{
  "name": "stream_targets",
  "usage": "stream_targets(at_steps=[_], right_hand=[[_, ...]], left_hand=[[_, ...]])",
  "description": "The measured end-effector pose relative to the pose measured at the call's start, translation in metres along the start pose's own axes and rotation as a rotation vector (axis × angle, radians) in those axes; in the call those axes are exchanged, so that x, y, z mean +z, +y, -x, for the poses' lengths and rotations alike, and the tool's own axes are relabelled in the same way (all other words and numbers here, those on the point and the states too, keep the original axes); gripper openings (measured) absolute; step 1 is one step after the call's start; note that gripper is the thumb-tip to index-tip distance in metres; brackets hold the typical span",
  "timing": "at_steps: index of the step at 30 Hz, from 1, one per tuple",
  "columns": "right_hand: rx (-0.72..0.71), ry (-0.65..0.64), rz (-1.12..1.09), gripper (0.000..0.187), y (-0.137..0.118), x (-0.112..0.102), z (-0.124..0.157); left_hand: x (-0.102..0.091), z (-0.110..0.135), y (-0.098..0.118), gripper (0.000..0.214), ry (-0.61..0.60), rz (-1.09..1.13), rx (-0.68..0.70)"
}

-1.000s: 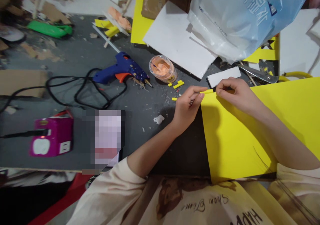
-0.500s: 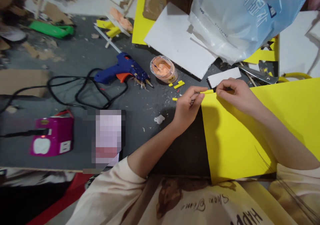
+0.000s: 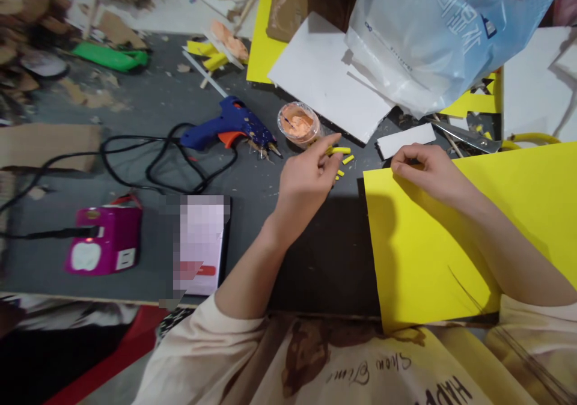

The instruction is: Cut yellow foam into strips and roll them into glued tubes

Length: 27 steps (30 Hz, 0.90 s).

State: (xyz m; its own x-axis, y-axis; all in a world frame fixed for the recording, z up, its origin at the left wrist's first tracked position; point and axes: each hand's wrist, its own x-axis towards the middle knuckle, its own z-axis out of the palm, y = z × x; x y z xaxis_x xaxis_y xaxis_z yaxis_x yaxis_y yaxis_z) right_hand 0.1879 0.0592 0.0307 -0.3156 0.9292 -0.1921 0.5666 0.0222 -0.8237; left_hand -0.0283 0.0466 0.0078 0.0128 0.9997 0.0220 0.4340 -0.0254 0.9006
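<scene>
My left hand point(image 3: 309, 173) is over the dark tabletop, index finger stretched out and thumb apart from it. Small yellow strips point(image 3: 341, 151) lie right at its fingertips; the fingers partly cover them. My right hand point(image 3: 421, 167) is closed in a pinch above the upper left edge of a large yellow sheet point(image 3: 451, 255). What its fingertips hold, if anything, I cannot make out. Just beyond the left hand stands an open clear tub of peach-coloured paste point(image 3: 300, 125). A narrow white piece of board point(image 3: 407, 140) lies beyond the right hand.
A blue glue gun point(image 3: 232, 122) with a looping black cable lies left of the tub. Nearer are a magenta box point(image 3: 106, 240) and a phone point(image 3: 202, 243). Scissors point(image 3: 469, 136), white board point(image 3: 329, 74) and a plastic bag point(image 3: 433, 38) lie at the back. A green tool point(image 3: 110, 56) is far left.
My left hand has moved left, away from the right hand and the yellow sheet, to the small strips. The yellow strip between the hands no longer shows there. The view has shifted slightly.
</scene>
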Motion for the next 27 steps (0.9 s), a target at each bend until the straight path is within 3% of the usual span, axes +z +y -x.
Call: stream_targets(at_steps=[2,4,7,10,14,18,22,27], right_hand=[[0.002,-0.007,-0.008,0.009,0.0,0.0,0.0],[0.01,-0.023,-0.02,0.009,-0.001,-0.001,0.0],[0.027,-0.036,-0.05,0.011,-0.004,-0.002,0.0],[0.035,-0.014,-0.08,0.012,-0.007,-0.004,0.0],[0.012,0.009,-0.085,0.012,-0.01,-0.005,-0.002],[-0.018,0.055,-0.067,0.013,-0.008,0.0,-0.007],[-0.034,0.148,0.003,0.012,-0.004,0.013,-0.007],[-0.093,0.245,0.081,0.013,-0.005,0.026,-0.003]], left_hand=[[-0.004,0.004,0.005,0.025,-0.001,0.035,-0.04],[-0.001,0.014,0.014,0.029,-0.006,0.255,-0.146],[0.015,0.033,0.025,0.04,-0.164,0.691,-0.443],[0.03,0.044,0.029,0.036,-0.161,0.91,-0.575],[0.039,0.044,0.031,0.031,-0.265,1.092,-0.572],[0.043,0.04,0.033,0.031,-0.377,1.136,-0.581],[0.047,0.042,0.032,0.049,-0.384,1.094,-0.568],[0.045,0.046,0.028,0.055,-0.374,1.031,-0.503]])
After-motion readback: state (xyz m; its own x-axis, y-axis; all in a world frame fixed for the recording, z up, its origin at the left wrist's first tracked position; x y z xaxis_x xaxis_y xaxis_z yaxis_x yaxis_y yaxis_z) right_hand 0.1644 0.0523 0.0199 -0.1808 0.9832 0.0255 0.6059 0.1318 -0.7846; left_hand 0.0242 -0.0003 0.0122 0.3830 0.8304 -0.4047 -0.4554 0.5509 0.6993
